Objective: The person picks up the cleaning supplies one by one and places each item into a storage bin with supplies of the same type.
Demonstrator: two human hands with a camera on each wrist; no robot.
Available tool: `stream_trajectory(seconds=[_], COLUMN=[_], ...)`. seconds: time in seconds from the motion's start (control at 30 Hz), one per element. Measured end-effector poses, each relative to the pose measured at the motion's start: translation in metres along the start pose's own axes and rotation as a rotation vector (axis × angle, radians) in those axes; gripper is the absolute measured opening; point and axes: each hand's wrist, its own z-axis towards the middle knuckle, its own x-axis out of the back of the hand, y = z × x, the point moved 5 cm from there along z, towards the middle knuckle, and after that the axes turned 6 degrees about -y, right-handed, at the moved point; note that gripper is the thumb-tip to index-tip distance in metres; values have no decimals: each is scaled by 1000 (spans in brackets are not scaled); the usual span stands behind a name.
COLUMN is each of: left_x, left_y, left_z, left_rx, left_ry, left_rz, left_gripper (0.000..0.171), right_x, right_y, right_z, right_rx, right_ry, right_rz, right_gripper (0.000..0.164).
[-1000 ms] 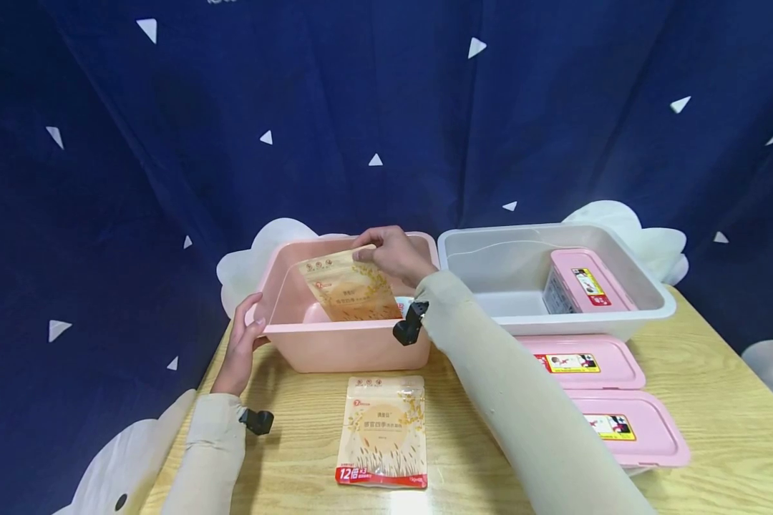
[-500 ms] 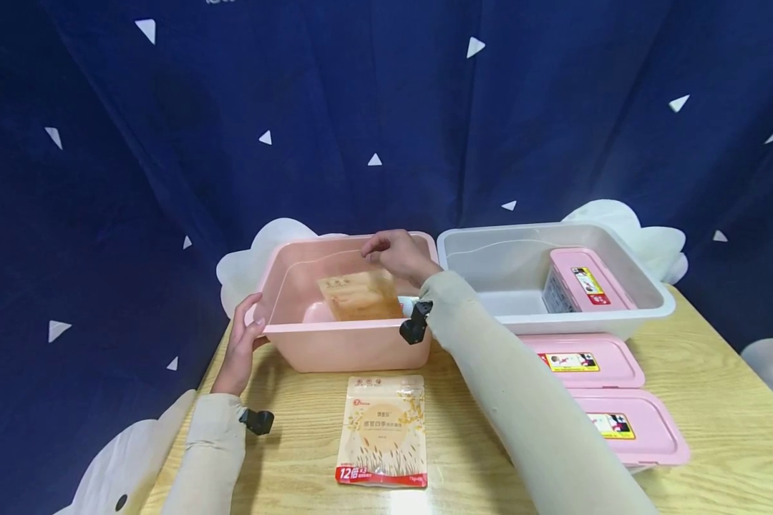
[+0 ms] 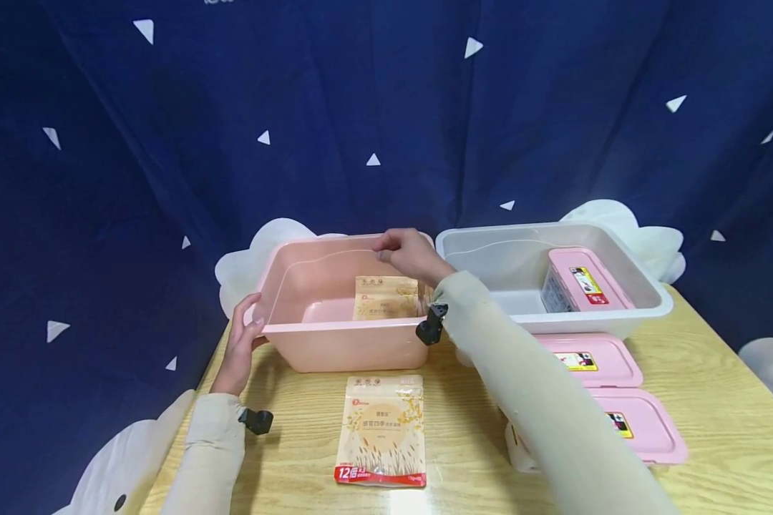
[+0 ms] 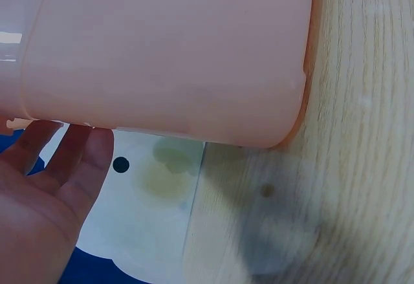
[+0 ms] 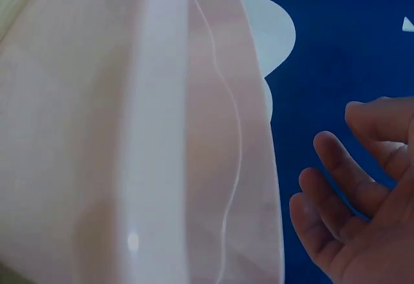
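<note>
In the head view my left hand holds the left end of a pink plastic bin at its rim. The left wrist view shows those fingers at the bin's edge. My right hand hovers over the bin's right end, its fingers loosely bent around nothing. Below it, inside the bin, a beige stand-up pouch leans with its upper part showing; the front wall hides its lower part. A matching pouch with a red bottom band lies face up on the table before the bin.
A grey-white bin stands to the right, with a pink-lidded box inside. Two more pink-lidded boxes sit in front of it, partly behind my right sleeve. A dark blue curtain hangs behind the wooden table.
My right hand let go of the pouch, which dropped lower into the pink bin and now rests farther right. That hand then shifted slightly right. The left hand stayed put.
</note>
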Motion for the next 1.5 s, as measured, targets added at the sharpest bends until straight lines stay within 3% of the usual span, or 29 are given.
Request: stream_trajectory(seconds=[0.33,0.6,0.7,0.93,1.2,1.5], left_x=[0,3,2,-1,0,1], left_y=[-3,-4,-4,-8,-6,-3], left_z=[2,-1,-1,-4,-2,-1], left_rx=[17,11,5,9,-8,-8], left_ry=[-7,13,9,-2,5,3], left_rz=[13,5,-12,-17,-19,-20], left_gripper=[55,53,53,53,54,54], right_x=[5,3,3,1,-6,-9], right_y=[-21,-36,-37,-37,-45,-41], right_z=[-28,-51,-57,-83,-115,-138], right_rx=[145,423,475,502,620,633], right_ry=[-18,-26,-6,11,30,29], right_rz=[-151,-268,-290,-307,-347,-399], right_gripper=[13,18,18,10,10,13])
